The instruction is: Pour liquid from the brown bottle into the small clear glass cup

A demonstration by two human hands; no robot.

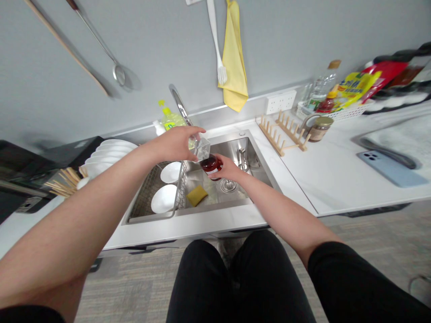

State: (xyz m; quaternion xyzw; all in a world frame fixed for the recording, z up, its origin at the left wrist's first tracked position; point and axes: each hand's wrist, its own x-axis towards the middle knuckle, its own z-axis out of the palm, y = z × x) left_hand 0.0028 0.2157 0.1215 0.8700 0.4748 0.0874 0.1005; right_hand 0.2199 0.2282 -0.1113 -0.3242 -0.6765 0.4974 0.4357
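My left hand (pixel 177 144) is closed around a clear, faceted cup (pixel 202 150), tilted above the sink. Just below and to its right, my right hand (pixel 226 168) grips a dark red jar (pixel 210 164) with a pale label. Cup and jar overlap in view; whether they touch I cannot tell. Beneath both lies the steel sink (pixel 217 205). A yellow-green sponge (pixel 197 195) rests on its floor, left of the drain (pixel 228 185).
A wire basket (pixel 180 197) at the sink's left holds white bowls (pixel 164 199). Behind stand the faucet (pixel 180 104) and a yellow-green soap bottle (pixel 172 119). To the right are a wooden rack (pixel 273 138), a lidded jar (pixel 320 129) and a phone (pixel 392 168). Stacked plates (pixel 107 154) stand left.
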